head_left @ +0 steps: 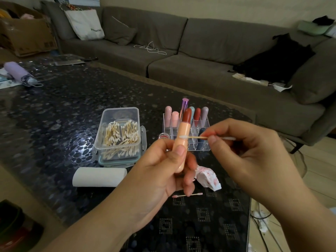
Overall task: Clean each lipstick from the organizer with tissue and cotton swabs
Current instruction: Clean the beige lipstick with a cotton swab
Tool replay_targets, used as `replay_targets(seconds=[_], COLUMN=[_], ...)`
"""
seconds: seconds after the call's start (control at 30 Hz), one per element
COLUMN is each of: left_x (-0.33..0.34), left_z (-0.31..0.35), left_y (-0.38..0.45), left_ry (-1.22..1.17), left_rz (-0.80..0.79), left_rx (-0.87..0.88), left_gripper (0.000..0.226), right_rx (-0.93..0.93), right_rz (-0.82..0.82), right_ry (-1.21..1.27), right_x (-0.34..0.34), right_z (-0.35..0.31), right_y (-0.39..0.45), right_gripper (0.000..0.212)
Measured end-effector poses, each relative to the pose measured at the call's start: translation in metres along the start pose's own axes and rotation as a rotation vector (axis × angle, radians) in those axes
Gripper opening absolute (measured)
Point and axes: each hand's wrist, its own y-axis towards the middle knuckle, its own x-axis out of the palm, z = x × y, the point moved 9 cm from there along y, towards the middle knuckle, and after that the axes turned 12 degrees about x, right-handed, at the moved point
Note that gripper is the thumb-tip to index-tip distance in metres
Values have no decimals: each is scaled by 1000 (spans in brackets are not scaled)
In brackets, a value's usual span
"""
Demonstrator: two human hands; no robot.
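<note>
My left hand [163, 171] grips an open lipstick [182, 140] upright, a peach tube with a dark red bullet on top. My right hand [249, 153] pinches a cotton swab [198, 137] held level, and its left tip touches the side of the tube just below the bullet. Behind the lipstick stands the clear organizer [183, 128] with several capped lipsticks in its compartments. A crumpled tissue [209, 179] stained pink lies on the table under my hands, partly hidden by my left fingers. A used swab [189, 195] with pink tips lies in front of it.
A clear box of cotton swabs [120, 135] stands open left of the organizer, with a roll of tissue [99, 177] in front of it. A small red pot [164, 135] sits by the organizer. A folded lilac umbrella [20, 73] lies far left. A grey sofa [200, 57] runs behind the table.
</note>
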Motion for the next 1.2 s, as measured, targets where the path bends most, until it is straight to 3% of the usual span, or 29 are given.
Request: replay_targets(seconds=[0.43, 0.57, 0.77, 0.83, 0.97, 1.2], left_x=[-9, -8, -10, -10, -9, -14], left_z=[0, 1, 3, 5, 10, 10], left_y=[3, 3, 3, 2, 3, 5], left_ry=[-140, -114, -29, 8, 98, 152], left_rz=[86, 90, 106, 104, 110, 157], left_rx=[4, 1, 6, 17, 58, 55], left_gripper=[15, 14, 6, 8, 25, 43], right_rx=[25, 21, 30, 34, 30, 24], right_rz=[58, -12, 15, -32, 50, 40], right_ry=[13, 6, 12, 23, -9, 6], right_x=[-7, -1, -3, 1, -7, -4], right_z=[4, 2, 4, 4, 4, 2], right_y=[2, 1, 2, 1, 2, 2], right_gripper=[14, 13, 13, 12, 12, 12])
